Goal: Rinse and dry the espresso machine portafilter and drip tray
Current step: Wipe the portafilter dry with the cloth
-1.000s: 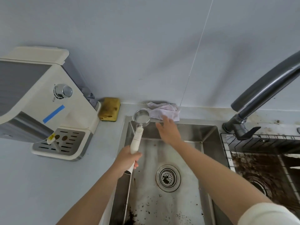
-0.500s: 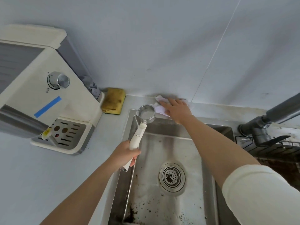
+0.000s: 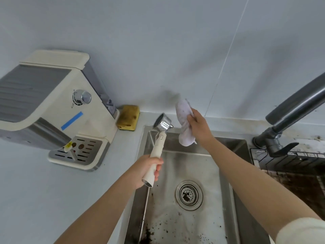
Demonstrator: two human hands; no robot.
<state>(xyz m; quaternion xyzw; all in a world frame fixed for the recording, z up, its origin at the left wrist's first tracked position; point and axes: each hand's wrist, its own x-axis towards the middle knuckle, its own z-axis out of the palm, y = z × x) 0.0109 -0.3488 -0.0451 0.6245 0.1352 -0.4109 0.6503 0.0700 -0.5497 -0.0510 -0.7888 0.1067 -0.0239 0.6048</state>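
My left hand (image 3: 149,170) grips the white handle of the portafilter (image 3: 159,143), whose steel basket end is tilted up and to the left above the sink's back-left corner. My right hand (image 3: 198,125) holds a crumpled pale lilac cloth (image 3: 184,125) in the air just right of the basket, not touching it. The drip tray (image 3: 79,154) with its slotted grey grate sits in the base of the cream espresso machine (image 3: 52,106) on the counter at left.
A steel sink (image 3: 226,173) with a round drain (image 3: 189,195) and coffee grounds at its near end lies below my hands. A yellow sponge (image 3: 128,118) leans at the wall. A dark faucet (image 3: 290,111) arches at right over a second, grounds-stained basin with a rack (image 3: 290,161).
My right hand took hold of the cloth on the sink's back ledge and lifted it beside the portafilter. My left hand turned the portafilter so its basket faces left.
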